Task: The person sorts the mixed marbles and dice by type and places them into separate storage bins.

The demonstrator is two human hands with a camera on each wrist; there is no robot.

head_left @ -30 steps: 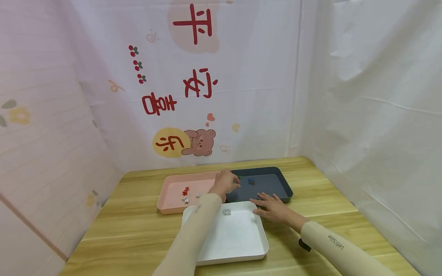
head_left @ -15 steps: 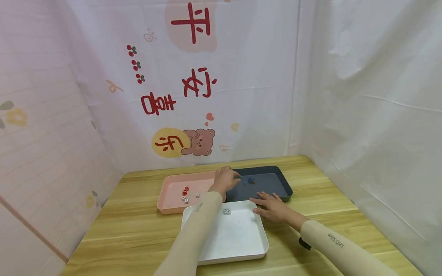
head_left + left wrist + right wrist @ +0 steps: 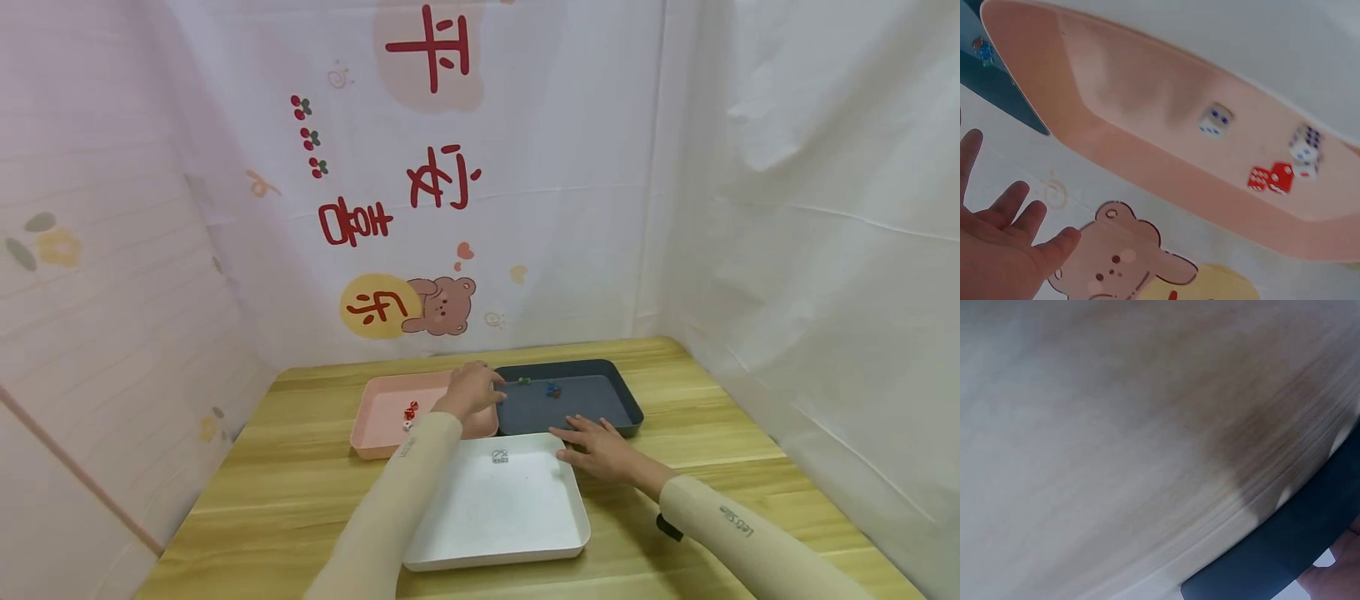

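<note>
My left hand (image 3: 472, 390) hovers over the right end of the pink tray (image 3: 362, 423), its fingertips by the rim of the dark grey tray (image 3: 600, 408). In the left wrist view its spread fingers hold nothing that I can see. Red dice (image 3: 1280, 178) and white dice (image 3: 1305, 144) lie in the pink tray, with a single white die (image 3: 1216, 120) apart from them. Small green pieces (image 3: 524, 381) and blue pieces (image 3: 553, 389) sit in the dark tray. My right hand (image 3: 600, 450), fingers extended, rests at the far right corner of the white tray (image 3: 510, 517).
Several clear dice (image 3: 500, 456) are grouped at the white tray's far side. All three trays stand close together on a wooden table (image 3: 285, 500). White printed cloth (image 3: 562, 250) hangs behind and on both sides.
My left hand has moved left, from over the dark tray's left end to over the pink tray. The right hand stays at the white tray's corner. The head view has shifted slightly.
</note>
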